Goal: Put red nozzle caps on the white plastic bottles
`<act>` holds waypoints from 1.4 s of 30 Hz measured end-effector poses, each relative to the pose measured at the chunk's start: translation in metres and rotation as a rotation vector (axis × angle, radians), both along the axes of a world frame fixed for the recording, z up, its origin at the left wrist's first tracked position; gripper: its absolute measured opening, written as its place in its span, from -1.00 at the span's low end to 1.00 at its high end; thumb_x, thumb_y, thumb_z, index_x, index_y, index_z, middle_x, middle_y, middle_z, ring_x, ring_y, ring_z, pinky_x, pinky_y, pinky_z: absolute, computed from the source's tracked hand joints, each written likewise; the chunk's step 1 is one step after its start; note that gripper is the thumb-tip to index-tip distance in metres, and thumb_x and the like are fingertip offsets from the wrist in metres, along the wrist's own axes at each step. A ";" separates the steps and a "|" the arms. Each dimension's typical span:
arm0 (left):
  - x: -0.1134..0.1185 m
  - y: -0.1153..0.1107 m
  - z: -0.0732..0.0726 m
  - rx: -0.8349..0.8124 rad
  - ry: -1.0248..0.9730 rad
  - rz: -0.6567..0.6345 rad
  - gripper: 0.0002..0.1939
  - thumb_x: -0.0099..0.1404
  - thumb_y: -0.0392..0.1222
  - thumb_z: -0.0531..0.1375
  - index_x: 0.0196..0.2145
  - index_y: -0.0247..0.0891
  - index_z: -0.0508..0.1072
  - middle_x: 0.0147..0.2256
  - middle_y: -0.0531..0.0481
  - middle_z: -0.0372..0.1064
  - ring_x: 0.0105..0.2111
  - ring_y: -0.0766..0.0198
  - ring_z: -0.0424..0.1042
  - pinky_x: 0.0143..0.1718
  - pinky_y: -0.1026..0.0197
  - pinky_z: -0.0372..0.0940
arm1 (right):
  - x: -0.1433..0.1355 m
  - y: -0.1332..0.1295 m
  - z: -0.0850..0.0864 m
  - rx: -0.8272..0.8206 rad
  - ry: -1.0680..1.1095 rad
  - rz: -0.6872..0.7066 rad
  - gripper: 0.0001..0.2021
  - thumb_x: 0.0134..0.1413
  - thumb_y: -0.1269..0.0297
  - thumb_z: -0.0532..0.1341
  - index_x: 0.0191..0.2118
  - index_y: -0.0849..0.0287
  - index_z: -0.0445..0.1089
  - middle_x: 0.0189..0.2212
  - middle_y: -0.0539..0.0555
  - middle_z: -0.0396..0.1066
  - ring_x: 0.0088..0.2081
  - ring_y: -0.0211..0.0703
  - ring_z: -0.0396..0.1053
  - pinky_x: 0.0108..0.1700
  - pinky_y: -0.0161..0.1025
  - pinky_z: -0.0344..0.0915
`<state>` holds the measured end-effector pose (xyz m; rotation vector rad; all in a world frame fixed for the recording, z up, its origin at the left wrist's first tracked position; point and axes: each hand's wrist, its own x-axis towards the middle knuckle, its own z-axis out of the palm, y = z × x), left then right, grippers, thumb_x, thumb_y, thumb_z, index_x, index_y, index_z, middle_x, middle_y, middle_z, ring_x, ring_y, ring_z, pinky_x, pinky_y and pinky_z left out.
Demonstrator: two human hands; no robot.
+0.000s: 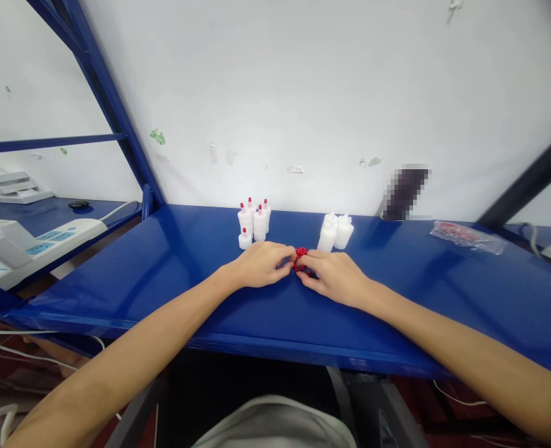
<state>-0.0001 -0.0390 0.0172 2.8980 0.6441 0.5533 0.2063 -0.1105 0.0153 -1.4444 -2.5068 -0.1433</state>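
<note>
Left hand [270,264] and right hand [335,275] half curled at a heap of red caps [301,252] midway between the worktop's [163,267] near and far edges, cannot tell if either grips one, red-tipped bottles [259,223] and plain white bottles [328,238] toward the far edge

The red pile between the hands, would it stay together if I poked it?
Probably not: the red pile looks like many small pieces heaped together, so they might scatter. Each piece looks tiny beside the right hand, so it's probably light.
</note>
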 end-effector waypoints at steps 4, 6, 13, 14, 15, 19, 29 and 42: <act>0.000 0.001 0.000 -0.004 0.010 -0.008 -0.87 0.36 -0.23 0.09 -0.24 -0.22 0.43 -0.46 0.08 0.37 -0.51 0.35 0.31 -0.44 0.28 0.08 | 0.000 0.000 0.001 -0.012 -0.001 0.011 -0.80 0.32 0.25 0.12 -0.11 0.12 0.47 -0.18 0.09 0.52 -0.31 -0.14 0.46 -0.40 -0.28 0.14; 0.000 0.001 0.000 -0.004 0.012 -0.013 -0.88 0.36 -0.23 0.09 -0.25 -0.22 0.43 -0.46 0.08 0.37 -0.50 0.34 0.31 -0.43 0.29 0.08 | -0.001 0.000 0.002 -0.017 -0.012 0.019 -0.80 0.32 0.27 0.11 -0.11 0.13 0.47 -0.19 0.10 0.53 -0.31 -0.14 0.46 -0.40 -0.28 0.13; -0.001 0.000 0.003 -0.028 0.038 -0.025 -0.82 0.23 -0.36 0.08 -0.25 -0.21 0.43 -0.51 0.11 0.32 -0.51 0.33 0.30 -0.44 0.27 0.08 | -0.001 -0.001 0.003 0.000 -0.059 0.074 -0.77 0.33 0.32 0.09 -0.09 0.17 0.49 -0.18 0.13 0.54 -0.28 -0.10 0.49 -0.42 -0.26 0.13; -0.001 -0.001 0.003 -0.032 0.041 -0.032 -0.82 0.21 -0.36 0.09 -0.26 -0.21 0.43 -0.53 0.12 0.31 -0.52 0.33 0.30 -0.45 0.27 0.08 | -0.001 -0.001 0.003 -0.001 -0.054 0.086 -0.78 0.32 0.32 0.10 -0.09 0.17 0.49 -0.17 0.12 0.54 -0.26 -0.10 0.49 -0.41 -0.26 0.14; -0.001 -0.002 0.004 -0.035 0.044 -0.038 -0.83 0.19 -0.36 0.11 -0.27 -0.21 0.43 -0.54 0.12 0.30 -0.53 0.33 0.29 -0.46 0.28 0.07 | 0.000 0.000 0.002 0.000 -0.046 0.099 -0.78 0.32 0.33 0.11 -0.09 0.16 0.49 -0.17 0.12 0.54 -0.25 -0.10 0.50 -0.40 -0.27 0.16; -0.001 -0.005 0.005 -0.041 0.070 -0.047 -0.88 0.17 -0.26 0.19 -0.29 -0.22 0.46 -0.58 0.13 0.27 -0.57 0.35 0.26 -0.49 0.27 0.05 | 0.002 0.001 -0.001 0.017 -0.020 0.154 -0.79 0.31 0.33 0.12 -0.11 0.15 0.51 -0.19 0.10 0.55 -0.27 -0.14 0.50 -0.38 -0.29 0.18; -0.001 -0.004 0.006 -0.094 0.077 -0.081 -0.90 0.26 -0.22 0.21 -0.29 -0.24 0.52 -0.55 0.12 0.30 -0.59 0.39 0.23 -0.50 0.30 0.02 | 0.003 -0.001 -0.006 0.088 0.200 0.191 -0.84 0.23 0.38 0.16 -0.23 0.17 0.50 -0.32 0.06 0.54 -0.37 -0.18 0.46 -0.34 -0.28 0.26; 0.001 -0.003 0.003 -0.177 -0.012 -0.117 -0.85 0.38 -0.20 0.14 -0.17 -0.26 0.48 -0.59 0.17 0.18 -0.59 0.40 0.20 -0.45 0.31 0.04 | 0.013 0.001 0.002 -0.087 0.390 0.139 -0.64 0.26 0.30 0.11 0.15 0.13 0.20 -0.28 0.03 0.54 -0.48 -0.20 0.42 -0.35 -0.27 0.28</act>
